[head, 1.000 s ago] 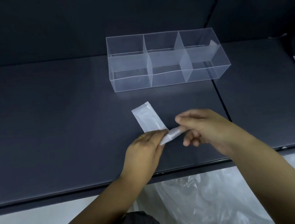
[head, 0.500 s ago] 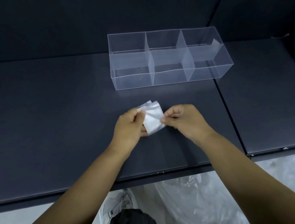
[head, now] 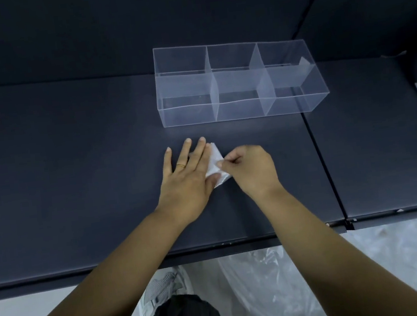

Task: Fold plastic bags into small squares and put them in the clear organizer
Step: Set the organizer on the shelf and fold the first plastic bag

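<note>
"So, which step is in hand?" asks one.

"The folding, and near its end, I judge," says the other. "The plastic bag [head: 216, 162] lies on the worktop [head: 71, 161] as a small whitish packet, in front of the clear organizer [head: 238, 113] and apart from it. The left hand [head: 186, 179] lies flat on the packet's left part, fingers straight, pressing it down. The right hand [head: 252, 168] has its fingers curled and pinches the packet's right edge."

"And the next move?"

"Probably one more crease or a firm press, then a lift into a compartment. It calls for a steady pinch, since thin film tends to spring open once let go."

"Which compartment?"

"I see nothing in the left and middle ones. The right one shows a pale scrap at its far corner, but I cannot tell whether that is a folded bag."

"Room to move?"

"Plenty. Dark worktop lies open left of the hands and between them and the organizer's near wall. A seam [head: 320, 159] between two panels runs right of the right hand, and the front edge [head: 162, 258] is well behind the wrists. The organizer's walls stand upright, so the packet must go over the rim, then down."
</note>
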Demonstrator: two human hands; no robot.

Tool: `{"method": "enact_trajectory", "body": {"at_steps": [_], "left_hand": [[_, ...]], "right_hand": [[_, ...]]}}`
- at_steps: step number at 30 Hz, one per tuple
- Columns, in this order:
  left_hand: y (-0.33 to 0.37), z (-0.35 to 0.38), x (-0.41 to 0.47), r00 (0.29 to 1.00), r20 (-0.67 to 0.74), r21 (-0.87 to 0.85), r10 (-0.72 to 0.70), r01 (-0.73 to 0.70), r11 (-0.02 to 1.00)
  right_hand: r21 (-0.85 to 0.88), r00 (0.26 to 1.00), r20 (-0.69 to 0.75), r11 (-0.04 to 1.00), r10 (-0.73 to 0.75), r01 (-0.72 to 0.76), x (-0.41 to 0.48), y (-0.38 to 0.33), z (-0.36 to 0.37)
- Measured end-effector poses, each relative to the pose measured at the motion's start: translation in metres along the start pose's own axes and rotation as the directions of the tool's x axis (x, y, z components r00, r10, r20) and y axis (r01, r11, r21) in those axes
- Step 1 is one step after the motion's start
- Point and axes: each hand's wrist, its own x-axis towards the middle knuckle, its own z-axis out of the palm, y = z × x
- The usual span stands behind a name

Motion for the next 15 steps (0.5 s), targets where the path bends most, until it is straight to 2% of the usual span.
{"method": "enact_trajectory", "body": {"at_steps": [6,8,10,13,15], "left_hand": [[0.004,-0.003,-0.004,0.993,0.083,0.073,-0.084,0.078,0.994],[0.008,-0.005,-0.004,0.988,0.099,0.050,-0.118,0.114,0.992],[0.010,-0.006,-0.007,0.987,0.100,0.003,-0.127,0.128,0.992],[0.002,-0.016,-0.009,0.986,0.124,-0.265,-0.113,0.143,0.954],[-0.008,-0.032,-0.007,0.976,0.180,-0.545,-0.125,0.205,0.813]], "right_hand": [[-0.039,0.992,-0.121,0.998,-0.048,0.043,-0.020,0.009,0.012],[0.007,0.990,-0.132,0.999,-0.050,0.052,-0.020,0.003,0.014],[0.128,0.993,-0.120,0.991,-0.013,0.028,-0.018,-0.002,0.015],[0.257,0.997,-0.074,0.965,-0.022,0.041,-0.017,-0.005,0.004],[0.237,0.989,-0.001,0.961,-0.148,0.144,-0.019,-0.006,-0.013]]}}
